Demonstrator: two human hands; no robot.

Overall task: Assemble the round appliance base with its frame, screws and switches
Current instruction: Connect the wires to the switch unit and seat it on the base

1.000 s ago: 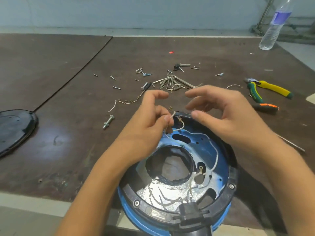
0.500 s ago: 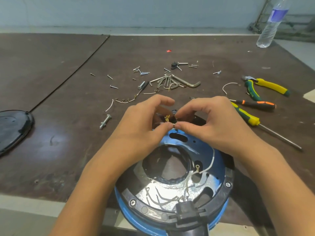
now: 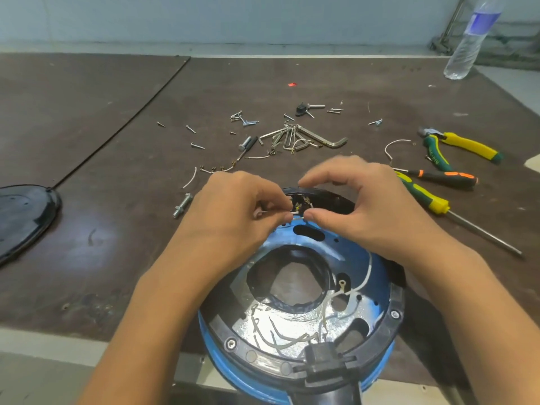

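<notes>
The round blue appliance base (image 3: 377, 276) lies upside down at the near table edge, with a black frame ring (image 3: 393, 320) screwed around it and white wires (image 3: 365, 283) running across its inside. At its far rim sits a black part with brass terminals (image 3: 304, 201). My left hand (image 3: 236, 206) pinches a white wire end (image 3: 295, 213) beside those terminals. My right hand (image 3: 359, 200) meets it from the right, thumb and forefinger closed on the same wire end. Loose screws (image 3: 197, 146) lie scattered beyond the hands.
A pile of hex keys (image 3: 309, 137) and small parts lies mid-table. Pliers (image 3: 461, 146) and two screwdrivers (image 3: 423, 197) lie to the right, a bolt (image 3: 182, 205) to the left. A black cover (image 3: 20, 217) sits at the left edge, a water bottle (image 3: 470, 39) far right.
Both hands dropped from above the base down to its far rim and closed together on the wire end at the terminals. The view shifted slightly.
</notes>
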